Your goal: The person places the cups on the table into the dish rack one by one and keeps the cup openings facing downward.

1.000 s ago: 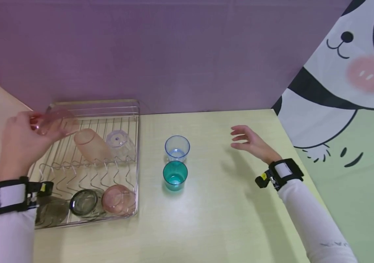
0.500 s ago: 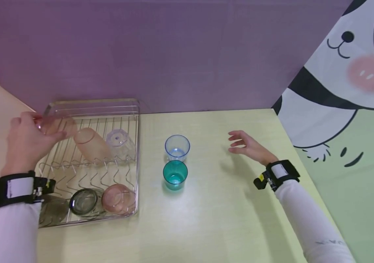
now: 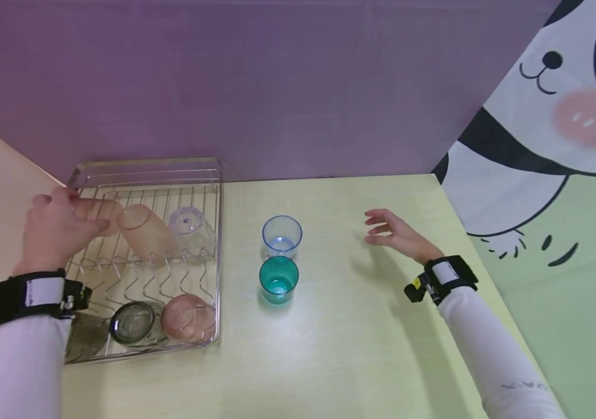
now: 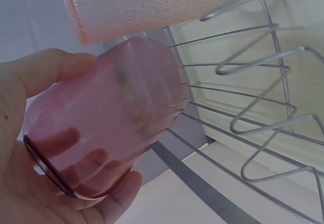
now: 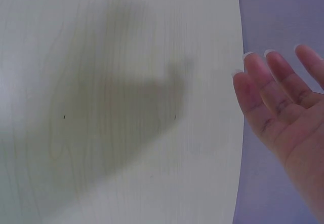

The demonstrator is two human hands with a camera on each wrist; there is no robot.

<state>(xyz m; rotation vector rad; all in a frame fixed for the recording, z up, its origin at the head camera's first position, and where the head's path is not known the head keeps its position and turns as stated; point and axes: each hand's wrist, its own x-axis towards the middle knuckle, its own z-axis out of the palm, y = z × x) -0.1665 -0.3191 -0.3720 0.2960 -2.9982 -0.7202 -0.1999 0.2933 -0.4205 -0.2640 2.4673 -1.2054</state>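
Observation:
My left hand (image 3: 57, 230) grips a clear pink glass (image 4: 114, 110) over the back left of a wire dish rack (image 3: 219, 233). In the left wrist view the thumb lies along one side, the fingers curl round the other, and the glass's dark rim sits by the palm. Its far end is at the rack wires. Beside it a textured peach tumbler (image 3: 148, 233) leans in the rack, and a clear faceted glass (image 3: 192, 227) stands upside down to its right. My right hand (image 3: 402, 233) hovers above the table's right side, fingers loosely bent, holding nothing.
A blue-rimmed clear glass (image 3: 282, 233) and a teal glass (image 3: 279, 280) stand upright mid-table (image 3: 298, 361). Along the rack's front sit a smoky glass (image 3: 88, 337), a dark grey glass (image 3: 134, 323) and a pink glass (image 3: 189, 317). A purple wall (image 3: 298, 87) rises behind.
My left hand has moved right and slightly down with the pink glass, bringing it lower at the rack beside the peach tumbler. The right hand has dropped slightly, then stayed almost still.

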